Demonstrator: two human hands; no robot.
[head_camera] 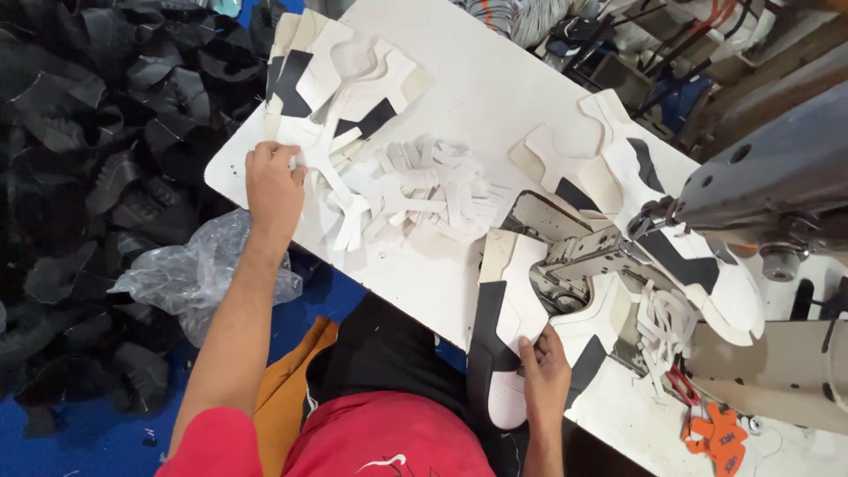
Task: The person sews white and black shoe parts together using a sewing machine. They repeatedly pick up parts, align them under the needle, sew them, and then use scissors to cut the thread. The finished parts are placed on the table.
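Left hand (272,181): being closed on a white strip (311,163) at the table's (495,88) left edge, fingers curled over it.
Strip: being held at the edge of the loose strip pile (424,190) spread mid-table.
Right hand (545,371): being pressed on a white-and-black shoe upper (505,309) at the near edge, fingers pinching its rim.
Upper: being kept just beside the sewing machine's plate (574,256).
Stack (327,79): more cut uppers being kept at the far left corner.
Machine (777,177): being stood over the right side, other uppers (671,238) lying beneath it.
Off table: black pieces (97,159) being heaped left of it, with a clear bag (190,269).
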